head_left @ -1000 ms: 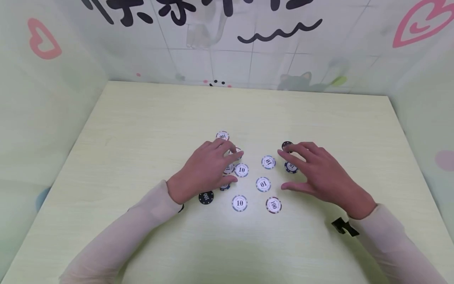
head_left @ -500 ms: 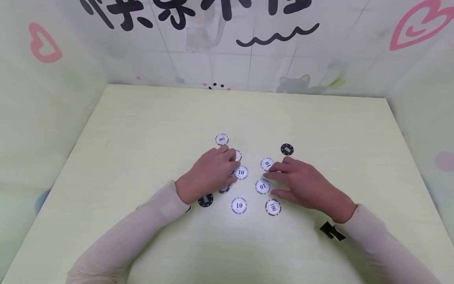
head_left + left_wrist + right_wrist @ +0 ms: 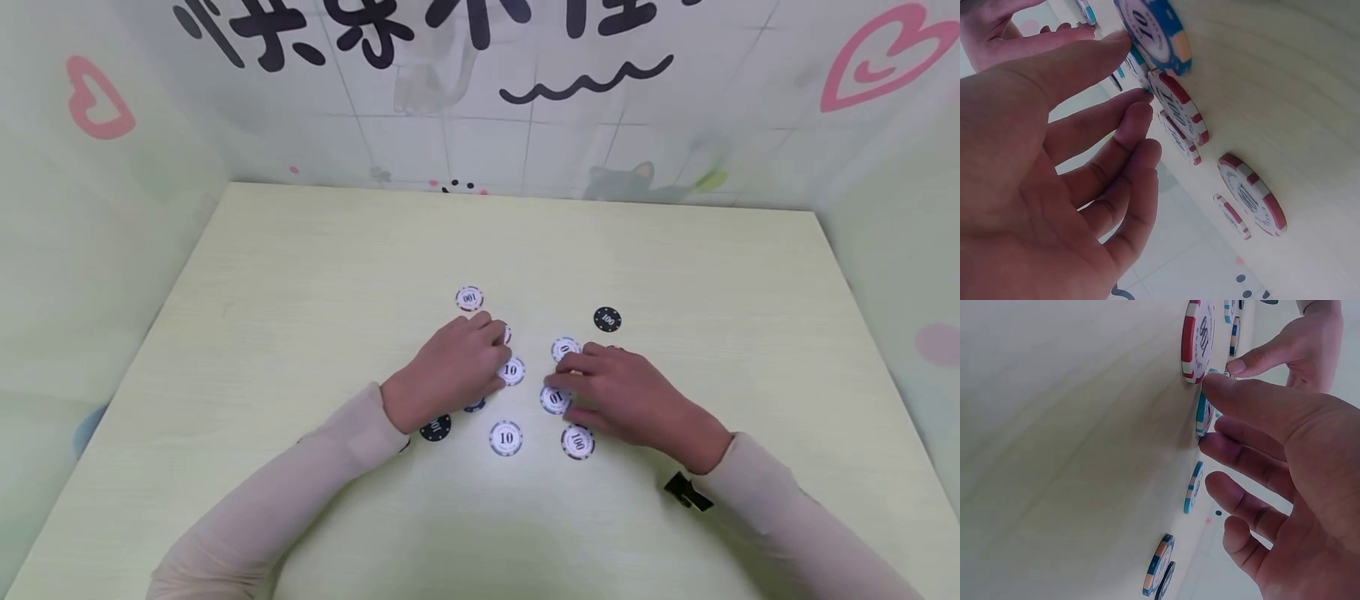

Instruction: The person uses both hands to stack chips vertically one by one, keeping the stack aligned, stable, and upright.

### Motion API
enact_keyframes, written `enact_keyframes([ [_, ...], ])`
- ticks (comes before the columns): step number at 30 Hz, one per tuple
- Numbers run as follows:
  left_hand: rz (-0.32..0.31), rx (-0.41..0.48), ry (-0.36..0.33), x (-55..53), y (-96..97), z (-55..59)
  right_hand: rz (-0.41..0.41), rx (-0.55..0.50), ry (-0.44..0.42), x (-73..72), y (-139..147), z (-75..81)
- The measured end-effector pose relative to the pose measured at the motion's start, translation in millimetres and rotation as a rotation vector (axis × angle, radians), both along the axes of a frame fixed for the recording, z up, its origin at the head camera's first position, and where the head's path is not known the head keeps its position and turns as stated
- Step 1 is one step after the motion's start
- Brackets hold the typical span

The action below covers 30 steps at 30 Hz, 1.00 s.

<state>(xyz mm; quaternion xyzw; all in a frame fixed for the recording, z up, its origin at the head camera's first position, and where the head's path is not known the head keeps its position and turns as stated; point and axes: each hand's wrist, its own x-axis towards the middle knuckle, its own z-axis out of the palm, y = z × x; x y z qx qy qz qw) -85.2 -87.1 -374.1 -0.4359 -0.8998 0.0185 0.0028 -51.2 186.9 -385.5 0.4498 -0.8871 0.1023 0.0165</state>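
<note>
Poker chips lie flat on a pale wooden table [image 3: 337,250]. My left hand [image 3: 452,371] has its thumb and index finger at opposite edges of a white, light-blue-edged 10 chip [image 3: 512,371], pinching it. At another 10 chip [image 3: 556,400], my right hand [image 3: 633,396] does likewise; in the right wrist view, this chip's teal edge [image 3: 1202,412] shows between thumb and fingertips. Above the right hand's fingers is a third 10 chip [image 3: 565,347]. A red-edged chip [image 3: 507,333] is partly hidden by the left hand, and a dark blue chip [image 3: 475,406] shows below it.
A white 100 chip [image 3: 469,298] lies farther back, with a black 100 chip [image 3: 607,319] to the right. Nearer are another black chip [image 3: 436,427], a 10 chip [image 3: 506,438] and a 100 chip [image 3: 577,442]. A printed wall covering [image 3: 480,142] stands behind the table.
My right hand has moved left and nearer, away from the black chip, onto a 10 chip. My left hand has shifted slightly right, and its spread fingers have drawn together on a 10 chip.
</note>
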Motion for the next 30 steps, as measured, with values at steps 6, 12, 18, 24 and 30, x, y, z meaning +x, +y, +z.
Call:
enact_keyframes([
  [6, -0.009, 0.017, 0.022, 0.0, 1.6, 0.7, -0.009, 0.016, -0.004, -0.3, -2, 0.8],
  [12, -0.024, 0.024, 0.026, 0.3, 3.9, 0.2, -0.026, 0.006, -0.011, -1.1, -4, 2.1],
  [18, -0.026, 0.045, 0.020, 0.6, 6.9, -0.3, -0.064, 0.041, -0.030, -2.6, -8, 3.3],
  [24, -0.051, 0.054, 0.057, 4.1, 10.1, -1.4, -0.081, 0.046, -0.044, -3.2, -8, 1.7],
  [30, -0.059, 0.064, 0.092, 7.3, 11.9, -5.4, -0.087, 0.007, -0.038, -3.1, -7, 0.1],
])
